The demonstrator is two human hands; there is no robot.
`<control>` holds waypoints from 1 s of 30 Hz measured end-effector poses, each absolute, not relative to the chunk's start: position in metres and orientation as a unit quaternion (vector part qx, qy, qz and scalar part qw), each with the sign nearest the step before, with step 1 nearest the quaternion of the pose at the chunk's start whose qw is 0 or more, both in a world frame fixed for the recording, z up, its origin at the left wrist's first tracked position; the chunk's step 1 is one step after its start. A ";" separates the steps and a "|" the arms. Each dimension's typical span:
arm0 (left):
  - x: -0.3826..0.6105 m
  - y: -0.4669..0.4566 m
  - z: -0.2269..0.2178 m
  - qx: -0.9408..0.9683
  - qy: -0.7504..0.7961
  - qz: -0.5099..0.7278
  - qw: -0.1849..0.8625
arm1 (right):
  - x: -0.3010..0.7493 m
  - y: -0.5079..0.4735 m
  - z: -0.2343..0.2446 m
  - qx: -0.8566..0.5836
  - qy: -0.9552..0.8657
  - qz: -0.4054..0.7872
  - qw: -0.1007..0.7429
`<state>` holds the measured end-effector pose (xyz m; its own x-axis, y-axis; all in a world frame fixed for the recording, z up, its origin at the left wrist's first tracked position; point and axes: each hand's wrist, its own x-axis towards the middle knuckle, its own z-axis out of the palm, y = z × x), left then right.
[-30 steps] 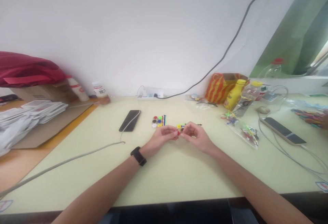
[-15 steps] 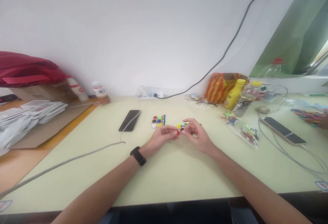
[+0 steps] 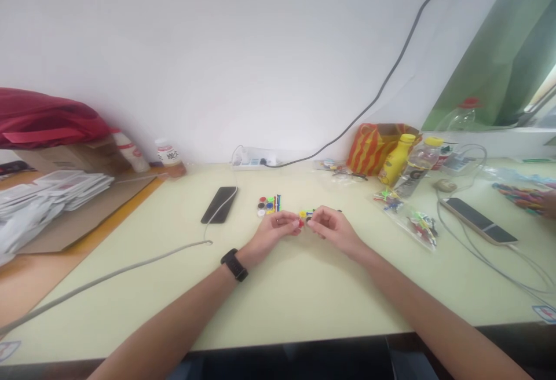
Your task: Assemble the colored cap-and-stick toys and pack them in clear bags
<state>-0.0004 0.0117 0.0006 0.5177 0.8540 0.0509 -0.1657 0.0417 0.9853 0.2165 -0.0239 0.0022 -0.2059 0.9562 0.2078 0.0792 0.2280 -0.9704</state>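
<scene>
On the pale yellow tabletop (image 3: 278, 304), left to right: a black smartphone (image 3: 219, 204), then a cluster of small round coloured plastic parts (image 3: 269, 205). Our left hand (image 3: 273, 230), w/ black wristband (image 3: 234, 265), pinches a small red plastic piece (image 3: 300, 224) just above the table. Our right hand (image 3: 334, 230) pinches it from the other side; exact grip too small to tell. We judge: rest wrists down, press lightly & squarely, so it can't spring away. Rightmost, a clear plastic bag of coloured parts (image 3: 412, 223).

Left hand (image 3: 274, 234) and right hand (image 3: 334, 230) meet over table (image 3: 278, 304), small piece (image 3: 301, 223) between them; parts cluster (image 3: 269, 205) just behind; phone (image 3: 219, 204) left of cluster; power strip (image 3: 254, 163) behind at wall
</scene>
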 end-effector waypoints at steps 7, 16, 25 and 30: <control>0.000 0.011 -0.001 0.592 0.293 0.368 0.655 | 0.214 -0.021 -0.007 -0.413 -0.636 0.453 0.469; 0.000 0.007 0.001 0.622 0.275 0.322 0.658 | 0.214 -0.020 -0.010 -0.442 -0.679 0.398 0.431; 0.003 0.008 0.001 0.606 0.315 0.401 0.610 | 0.216 -0.027 -0.004 -0.416 -0.748 0.361 0.369; 0.003 0.011 0.004 0.576 0.365 0.454 0.574 | 0.214 -0.033 -0.005 -0.397 -0.784 0.359 0.314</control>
<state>0.0027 0.0105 0.0036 0.3208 0.9414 0.1042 -0.1013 -0.0753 0.9920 0.2139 -0.0333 -0.0052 -0.4873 0.8481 0.2077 0.3962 0.4268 -0.8130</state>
